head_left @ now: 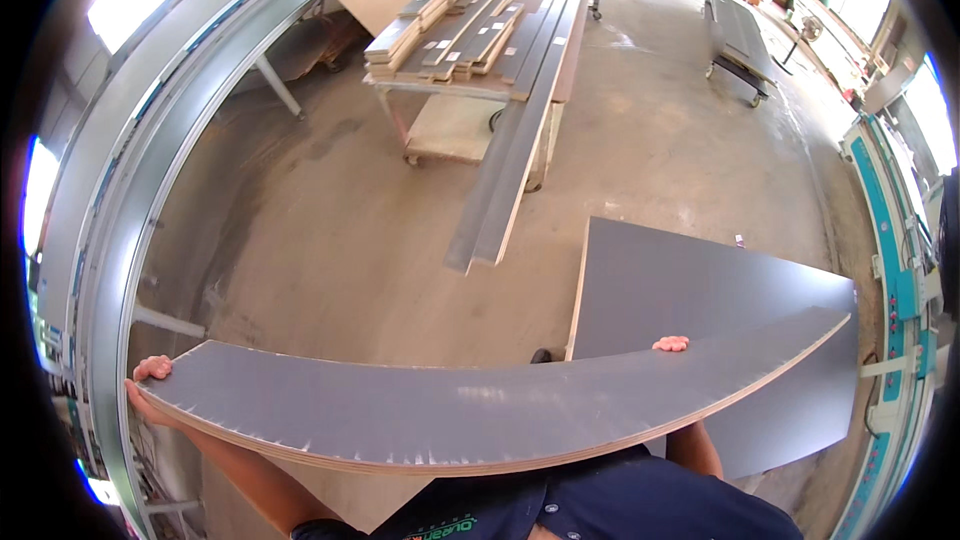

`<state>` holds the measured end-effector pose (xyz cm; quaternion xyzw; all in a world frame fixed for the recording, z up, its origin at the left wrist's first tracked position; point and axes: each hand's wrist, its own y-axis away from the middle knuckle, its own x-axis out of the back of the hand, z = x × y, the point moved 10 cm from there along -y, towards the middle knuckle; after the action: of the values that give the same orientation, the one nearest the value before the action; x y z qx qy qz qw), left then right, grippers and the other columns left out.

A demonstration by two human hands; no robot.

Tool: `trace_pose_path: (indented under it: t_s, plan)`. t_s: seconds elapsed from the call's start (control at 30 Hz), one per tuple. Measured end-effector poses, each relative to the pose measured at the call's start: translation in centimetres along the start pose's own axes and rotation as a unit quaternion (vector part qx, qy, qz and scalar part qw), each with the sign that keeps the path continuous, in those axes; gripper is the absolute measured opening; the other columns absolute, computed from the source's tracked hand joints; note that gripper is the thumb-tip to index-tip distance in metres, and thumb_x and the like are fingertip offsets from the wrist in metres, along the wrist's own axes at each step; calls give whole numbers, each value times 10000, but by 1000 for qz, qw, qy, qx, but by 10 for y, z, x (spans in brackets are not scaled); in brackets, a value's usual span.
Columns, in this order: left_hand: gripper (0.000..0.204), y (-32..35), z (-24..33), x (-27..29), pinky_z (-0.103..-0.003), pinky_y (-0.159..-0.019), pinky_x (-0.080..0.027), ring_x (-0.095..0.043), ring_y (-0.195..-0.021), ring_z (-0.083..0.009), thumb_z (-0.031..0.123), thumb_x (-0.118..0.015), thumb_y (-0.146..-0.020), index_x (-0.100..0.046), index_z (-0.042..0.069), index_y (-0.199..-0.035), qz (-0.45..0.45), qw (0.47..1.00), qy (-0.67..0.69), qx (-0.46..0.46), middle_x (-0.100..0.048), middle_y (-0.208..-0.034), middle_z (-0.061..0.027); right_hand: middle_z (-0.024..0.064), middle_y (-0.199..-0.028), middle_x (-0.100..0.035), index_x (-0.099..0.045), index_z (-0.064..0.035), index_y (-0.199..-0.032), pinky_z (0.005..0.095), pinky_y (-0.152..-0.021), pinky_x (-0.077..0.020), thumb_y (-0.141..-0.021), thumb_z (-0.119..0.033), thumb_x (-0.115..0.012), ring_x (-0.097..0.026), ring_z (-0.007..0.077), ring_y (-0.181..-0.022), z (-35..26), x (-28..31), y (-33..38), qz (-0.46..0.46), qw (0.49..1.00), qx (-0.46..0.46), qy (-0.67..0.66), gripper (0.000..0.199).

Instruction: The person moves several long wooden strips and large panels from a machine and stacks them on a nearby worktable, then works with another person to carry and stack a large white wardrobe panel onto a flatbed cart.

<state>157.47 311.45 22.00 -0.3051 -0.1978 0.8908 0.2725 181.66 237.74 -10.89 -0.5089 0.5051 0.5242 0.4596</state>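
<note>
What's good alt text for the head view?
Someone's left hand and right hand hold a long grey board above a workshop floor. A panel shows behind it at right; ahead, strips lie on a cart.

Dark grey across the long board [400, 405], white streaks flecking its near edge! Behind its right half, a plain grey panel [700, 280]; right of the board, teal-trimmed machine [885, 230]; this side, navy shirt [640, 500]!

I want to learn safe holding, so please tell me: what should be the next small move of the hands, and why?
Probably slide the right hand a little outward along the grey board. The left hand grips its left end, while the right end reaches well past the right hand, so a wider grip might steady it.
</note>
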Motion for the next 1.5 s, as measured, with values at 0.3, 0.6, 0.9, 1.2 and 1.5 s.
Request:
trace_pose_path:
  t_s: [0.3,0.6,0.9,1.2,1.5]
  plan:
    - [361,-100,-182,-165,-285,-703,-346,-388,-679,-163,340,-350,-913,-472,58,-724,-9,993,102,52,-393,-671,-53,22,-808,-633,-622,-64,-878,267,-773,-437,-898,-168,-452,-576,156,-774,-62,-37,-230,-147,987,58,8,201]
    - [355,-170,-369,-337,-248,-700,-332,-377,-698,-128,340,-319,-946,-470,75,-765,60,993,80,62,-382,-688,-29,4,-818,-634,-615,-78,-861,253,-790,-424,-886,-193,-470,-565,133,-795,-112,-110,-390,-253,944,13,211,187]
    - [371,-183,-522,-551,-241,-638,-340,-392,-611,-114,346,-330,-952,-445,91,-709,-32,989,36,140,-398,-623,-29,-12,-855,-641,-618,-109,-887,285,-831,-416,-887,-238,-467,-567,124,-824,-228,-60,-514,-1,976,133,172,198]
    - [367,-131,-618,-826,-221,-560,-307,-376,-566,-88,377,-393,-936,-438,110,-688,11,996,-82,45,-388,-605,-1,-21,-792,-560,-522,-161,-786,322,-762,-437,-881,-369,-376,-544,138,-776,-413,25,-659,129,965,186,136,271]
    - [331,-57,-765,-1109,-193,-449,-296,-400,-519,-60,407,-498,-895,-490,127,-718,29,990,11,140,-398,-610,33,-1,-866,-601,-554,-173,-894,379,-719,-499,-819,-507,-361,-581,185,-799,-588,8,-726,462,821,333,29,392]
